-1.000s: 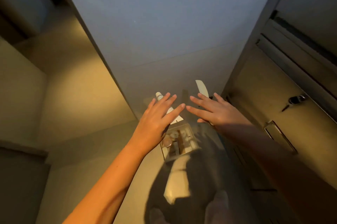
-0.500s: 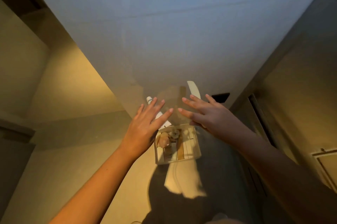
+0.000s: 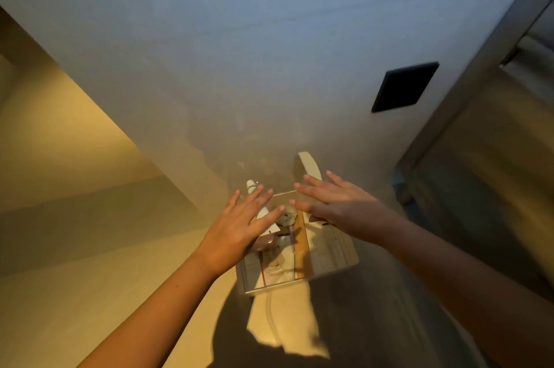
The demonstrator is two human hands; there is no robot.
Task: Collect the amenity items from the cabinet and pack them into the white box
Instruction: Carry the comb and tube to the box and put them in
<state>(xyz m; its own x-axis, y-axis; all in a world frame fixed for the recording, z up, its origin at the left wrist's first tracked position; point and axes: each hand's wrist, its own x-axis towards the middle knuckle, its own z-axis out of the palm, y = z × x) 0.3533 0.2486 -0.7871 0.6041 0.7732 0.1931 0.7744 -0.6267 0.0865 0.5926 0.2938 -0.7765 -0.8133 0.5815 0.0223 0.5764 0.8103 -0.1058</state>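
White box sits low on the pale surface right below me, amenity items already inside; white tube pokes out from under my left hand; lid flap stands up behind my right hand; neither grip holds anything, fingers flat and spread over the box, probably to settle contents; can't tell if my palm touches the tube.

Open white box holds small amenity items; a white tube juts past its rim.
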